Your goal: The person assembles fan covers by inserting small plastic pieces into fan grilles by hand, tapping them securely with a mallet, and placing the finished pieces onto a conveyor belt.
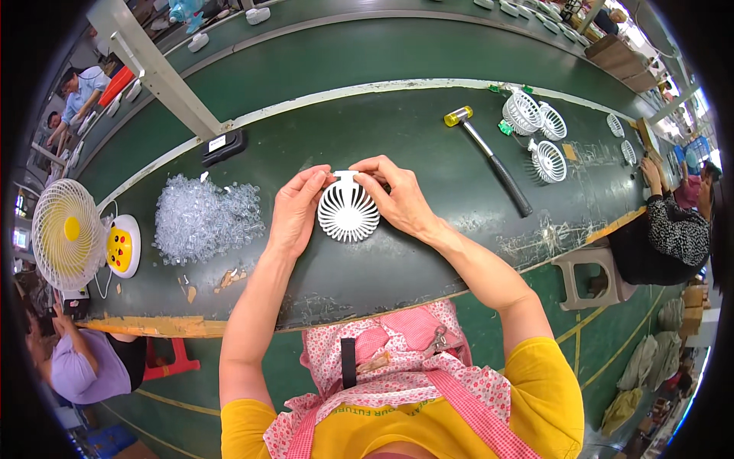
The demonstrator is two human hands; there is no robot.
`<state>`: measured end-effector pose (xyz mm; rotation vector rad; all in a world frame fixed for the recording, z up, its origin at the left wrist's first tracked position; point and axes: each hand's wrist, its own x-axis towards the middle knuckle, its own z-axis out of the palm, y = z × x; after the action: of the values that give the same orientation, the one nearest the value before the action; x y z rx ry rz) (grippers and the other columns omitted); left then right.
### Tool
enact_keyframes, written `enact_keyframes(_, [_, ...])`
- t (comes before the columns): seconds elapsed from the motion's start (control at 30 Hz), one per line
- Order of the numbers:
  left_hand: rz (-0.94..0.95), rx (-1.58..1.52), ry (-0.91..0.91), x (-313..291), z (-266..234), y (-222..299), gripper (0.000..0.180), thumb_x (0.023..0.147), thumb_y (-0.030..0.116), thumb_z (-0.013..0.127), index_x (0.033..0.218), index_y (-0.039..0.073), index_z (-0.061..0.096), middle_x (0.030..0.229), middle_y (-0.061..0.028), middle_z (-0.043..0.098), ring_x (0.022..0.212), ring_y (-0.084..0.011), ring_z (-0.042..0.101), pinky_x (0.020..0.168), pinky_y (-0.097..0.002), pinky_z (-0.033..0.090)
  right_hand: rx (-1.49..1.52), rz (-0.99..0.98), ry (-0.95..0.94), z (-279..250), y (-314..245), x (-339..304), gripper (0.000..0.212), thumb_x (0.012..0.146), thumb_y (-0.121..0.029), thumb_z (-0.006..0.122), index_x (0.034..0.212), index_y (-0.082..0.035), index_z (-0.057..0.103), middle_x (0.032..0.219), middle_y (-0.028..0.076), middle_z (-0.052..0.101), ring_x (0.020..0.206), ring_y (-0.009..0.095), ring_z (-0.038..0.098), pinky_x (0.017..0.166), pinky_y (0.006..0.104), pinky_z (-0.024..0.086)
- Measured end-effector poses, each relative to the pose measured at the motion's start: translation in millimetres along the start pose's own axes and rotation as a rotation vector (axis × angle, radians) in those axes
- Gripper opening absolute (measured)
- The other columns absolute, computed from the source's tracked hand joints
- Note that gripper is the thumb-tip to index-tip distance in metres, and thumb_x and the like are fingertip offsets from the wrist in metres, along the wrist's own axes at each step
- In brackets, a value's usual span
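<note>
Fan with round pale grille (69,229) at far left of dark workbench (367,122), beside loose heap of clear plastic bits (205,218). Next, left hand (297,205), thumb and forefinger pinching left side of top tab on white slatted cage (349,214), bench centre, rounded end toward the body; other fingers too hidden to tell. Step in hand, by judgement: two-handed work at the tab; next move apparently calling for steady hold and fine thumb pressure. Right hand (401,197) in near-mirror pose, back upward, thumb and forefinger pinching the tab's right side; forearms (258,306) slanting inward. Farther right, yellow-headed hammer (492,162) lying aslant, then more white cages (524,113).
</note>
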<state>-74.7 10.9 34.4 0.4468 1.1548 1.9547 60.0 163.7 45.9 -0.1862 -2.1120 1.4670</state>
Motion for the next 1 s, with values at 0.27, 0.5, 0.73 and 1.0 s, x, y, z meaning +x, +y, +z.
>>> enact_keyframes(0.27, [-0.027,0.04,0.06,-0.5,7.3,2.2,0.03,0.095,0.014,0.069,0.121,-0.002,0.067,0.106,-0.0073,0.072,0.097,-0.0115,0.066,0.088,-0.0263,0.052,-0.029,-0.036,0.01,4.5,-1.0,1.6,0.016,0.098,-0.006,0.062,0.11,0.004,0.061,0.099,0.013,0.071,0.089,0.02,0.072,0.077,0.0304,0.058])
enact_keyframes(0.5, [0.256,0.491,0.102,-8.5,21.3,7.6,0.023,0.093,0.007,0.07,0.115,0.002,0.074,0.107,-0.0054,0.072,0.096,-0.0093,0.063,0.089,-0.0241,0.049,-0.113,-0.086,0.069,5.9,-3.4,6.4,0.015,0.098,-0.006,0.062,0.11,0.003,0.062,0.093,0.014,0.072,0.081,0.019,0.071,0.07,0.03,0.056])
enact_keyframes(0.73, [0.153,0.285,-0.028,-9.3,15.1,-2.5,0.012,0.09,0.003,0.072,0.101,-0.001,0.073,0.093,-0.0043,0.072,0.085,-0.0073,0.065,0.076,-0.0218,0.053,0.328,0.235,-0.15,-7.5,-1.0,0.1,0.019,0.1,-0.014,0.061,0.11,0.003,0.063,0.101,0.009,0.071,0.093,0.013,0.067,0.084,0.0271,0.055])
enact_keyframes(1.0, [0.1,0.118,0.05,-1.8,16.0,-3.4,0.014,0.093,0.007,0.069,0.106,0.0,0.07,0.094,-0.0045,0.072,0.081,-0.0097,0.067,0.074,-0.0237,0.053,0.014,0.084,-0.022,-9.1,-13.2,7.9,0.018,0.093,-0.011,0.069,0.105,0.003,0.065,0.095,0.009,0.07,0.087,0.016,0.067,0.081,0.0304,0.054])
